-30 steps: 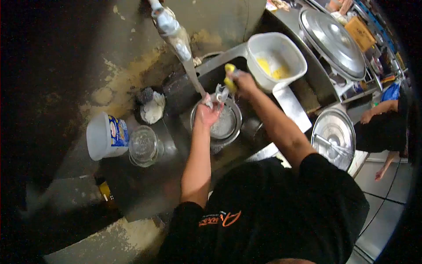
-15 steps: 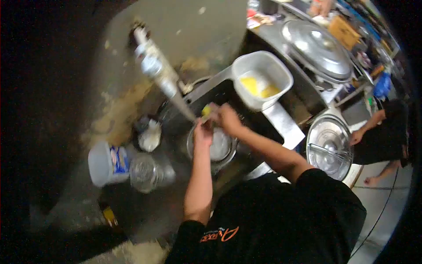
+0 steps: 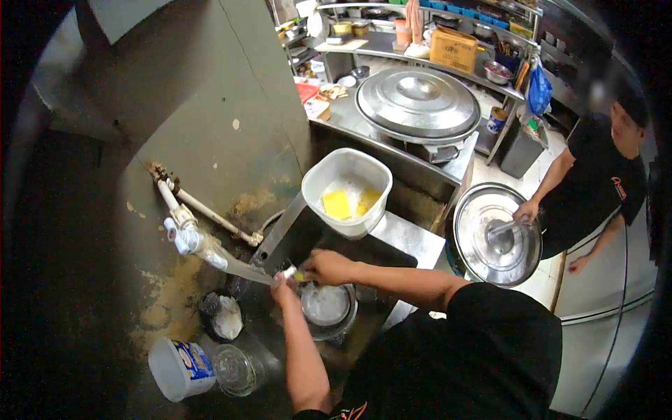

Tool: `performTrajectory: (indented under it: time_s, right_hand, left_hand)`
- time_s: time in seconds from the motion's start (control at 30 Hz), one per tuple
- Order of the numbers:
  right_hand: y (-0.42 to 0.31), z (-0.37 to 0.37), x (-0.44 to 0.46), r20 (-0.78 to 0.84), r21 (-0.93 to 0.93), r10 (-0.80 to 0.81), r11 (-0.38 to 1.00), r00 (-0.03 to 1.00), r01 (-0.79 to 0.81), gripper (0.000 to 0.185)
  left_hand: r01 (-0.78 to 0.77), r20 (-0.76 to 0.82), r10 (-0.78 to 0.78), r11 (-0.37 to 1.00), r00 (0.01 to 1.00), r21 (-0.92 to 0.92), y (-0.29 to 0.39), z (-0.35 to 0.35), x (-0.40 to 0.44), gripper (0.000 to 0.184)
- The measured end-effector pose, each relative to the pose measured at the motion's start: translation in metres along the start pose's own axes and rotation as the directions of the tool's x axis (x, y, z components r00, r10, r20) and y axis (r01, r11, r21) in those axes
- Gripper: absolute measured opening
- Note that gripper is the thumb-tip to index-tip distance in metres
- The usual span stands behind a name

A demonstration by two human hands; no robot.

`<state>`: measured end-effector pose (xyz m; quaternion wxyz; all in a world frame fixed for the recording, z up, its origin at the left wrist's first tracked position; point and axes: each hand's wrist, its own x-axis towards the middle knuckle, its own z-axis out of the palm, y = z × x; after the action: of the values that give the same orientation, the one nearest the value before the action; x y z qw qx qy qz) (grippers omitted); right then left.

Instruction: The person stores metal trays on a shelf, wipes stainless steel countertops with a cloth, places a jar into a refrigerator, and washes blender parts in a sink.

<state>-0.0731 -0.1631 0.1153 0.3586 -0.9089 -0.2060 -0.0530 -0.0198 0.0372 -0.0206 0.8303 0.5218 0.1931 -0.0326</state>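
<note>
My left hand (image 3: 284, 290) is closed close to the end of a pale hose (image 3: 241, 268), over the dark sink (image 3: 392, 262). A small white item (image 3: 289, 271) shows at its fingertips; what it is I cannot make out. Facing it, my right hand (image 3: 329, 268) has its fingers closed around a small yellow-green sponge-like piece (image 3: 300, 276), mostly hidden. Under both hands a round metal pot (image 3: 353, 308) holds cloudy, whitish liquid. Just beyond, a white plastic tub (image 3: 311, 178) contains yellow sponges (image 3: 337, 205) and suds.
Left of the pot are a clear container (image 3: 236, 369), a labelled plastic tub (image 3: 168, 371) and a dark bag with white contents (image 3: 227, 318). A large lidded pot (image 3: 420, 105) stands behind. At right, a person (image 3: 588, 182) holds a metal utensil over a steel bowl (image 3: 479, 245).
The view has tilted up, so more of the kitchen shows. My hands remain together over the pot. The co-worker's hand is now on the utensil in the bowl.
</note>
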Motion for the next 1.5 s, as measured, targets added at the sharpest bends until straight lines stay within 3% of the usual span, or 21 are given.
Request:
performTrajectory:
  time_s: [0.07, 0.13, 0.27, 0.33, 0.37, 0.43, 0.47, 0.53, 0.67, 0.7, 0.77, 0.8, 0.83, 0.87, 0.9, 0.93, 1.0, 1.17, 1.27, 1.4, 1.5]
  right_hand:
    - [-0.018, -0.054, 0.002, -0.401, -0.017, 0.053, 0.998, 0.915, -0.065, 0.029]
    - [0.016, -0.091, 0.022, -0.581, -0.154, 0.068, 0.969, 0.811, -0.192, 0.028]
    - [0.050, -0.144, 0.036, -0.363, -0.366, 0.422, 0.755, 0.830, -0.544, 0.037]
    - [0.045, -0.115, 0.034, -0.559, -0.432, 0.083, 0.820, 0.825, -0.375, 0.041]
    - [0.040, -0.094, 0.032, -0.525, -0.356, 0.036, 0.898, 0.850, -0.257, 0.049]
    - [0.037, -0.043, 0.033, -0.196, 0.179, 0.188, 0.972, 0.963, -0.153, 0.054]
    - [0.029, -0.024, 0.027, -0.129, 0.181, 0.223, 0.963, 0.966, -0.198, 0.055]
    - [0.030, 0.036, 0.020, 0.045, 0.439, 0.423, 0.805, 0.905, -0.398, 0.050]
    - [0.031, 0.107, 0.011, 0.182, 0.747, 0.235, 0.598, 0.955, -0.290, 0.034]
    - [0.039, 0.119, 0.013, 0.107, 0.705, 0.195, 0.676, 0.975, -0.213, 0.027]
    - [0.038, 0.101, 0.014, 0.030, 0.658, 0.085, 0.749, 0.996, -0.083, 0.021]
    - [0.038, 0.100, 0.014, 0.146, 0.760, 0.125, 0.621, 0.981, -0.192, 0.021]
    - [0.037, 0.097, 0.015, 0.260, 0.825, 0.162, 0.474, 0.952, -0.306, 0.022]
    - [0.039, 0.099, 0.016, 0.233, 0.814, 0.188, 0.499, 0.954, -0.297, 0.024]
    - [0.031, 0.089, 0.013, 0.264, 0.899, 0.176, 0.311, 0.949, -0.307, 0.025]
    - [0.034, 0.092, 0.014, 0.252, 0.900, 0.160, 0.322, 0.954, -0.292, 0.025]
    - [0.029, 0.090, 0.018, 0.401, 0.904, 0.210, 0.070, 0.892, -0.423, 0.019]
    - [0.013, 0.086, 0.024, 0.455, 0.872, 0.236, 0.076, 0.859, -0.483, 0.011]
    - [0.009, 0.086, 0.030, 0.495, 0.835, 0.225, 0.143, 0.839, -0.531, 0.012]
    - [0.011, 0.083, 0.030, 0.464, 0.845, 0.253, 0.161, 0.849, -0.510, 0.015]
    - [0.022, 0.092, 0.031, 0.387, 0.813, 0.284, 0.344, 0.877, -0.470, 0.024]
  left_hand:
    - [0.041, 0.011, -0.041, 0.999, 0.999, 0.017, 0.019, 0.009, -0.021, 0.032]
    - [0.093, 0.060, -0.093, 0.996, 0.994, 0.005, 0.021, 0.010, -0.030, 0.034]
    - [0.123, 0.200, -0.098, 0.985, 0.975, -0.120, 0.008, 0.016, -0.032, 0.033]
    - [0.118, 0.220, -0.073, 0.973, 0.973, -0.199, 0.007, 0.020, -0.024, 0.030]
    - [0.137, 0.221, -0.086, 0.964, 0.972, -0.227, 0.005, 0.017, -0.021, 0.029]
    - [0.200, 0.217, -0.137, 0.931, 0.967, -0.305, 0.004, 0.011, -0.023, 0.025]
    - [0.218, 0.268, -0.131, 0.919, 0.954, -0.328, 0.006, 0.009, -0.026, 0.024]
    - [0.252, 0.368, -0.105, 0.890, 0.924, -0.380, 0.008, 0.005, -0.031, 0.023]
    - [0.246, 0.186, -0.197, 0.922, 0.963, -0.298, 0.014, -0.004, -0.047, 0.025]
    - [0.179, 0.392, -0.087, 0.962, 0.916, -0.205, 0.015, -0.011, -0.049, 0.027]
    - [0.233, 0.366, -0.190, 0.969, 0.911, -0.077, 0.030, 0.002, -0.058, 0.036]
    - [0.215, 0.459, -0.147, 0.972, 0.876, -0.099, 0.022, -0.005, -0.049, 0.039]
    - [0.152, 0.386, -0.174, 0.985, 0.906, 0.086, -0.025, -0.056, 0.004, 0.044]
    - [0.128, 0.264, -0.132, 0.991, 0.955, 0.030, -0.010, -0.036, -0.017, 0.046]
    - [0.091, 0.138, -0.087, 0.996, 0.987, -0.018, 0.007, -0.014, -0.040, 0.048]
    - [0.092, 0.174, -0.104, 0.993, 0.979, 0.079, 0.021, -0.007, -0.052, 0.044]
    - [0.062, 0.058, -0.078, 0.971, 0.995, 0.231, 0.013, -0.010, -0.043, 0.033]
    - [-0.012, 0.053, 0.005, 0.990, 0.999, 0.138, 0.010, -0.012, -0.050, 0.032]
    - [0.024, -0.086, -0.015, 0.994, 0.996, 0.105, 0.014, -0.010, -0.055, 0.033]
    - [0.043, -0.027, -0.040, 0.993, 0.999, 0.114, 0.019, -0.006, -0.062, 0.038]
    - [0.064, 0.167, -0.082, 0.992, 0.983, 0.109, 0.016, 0.000, -0.060, 0.050]
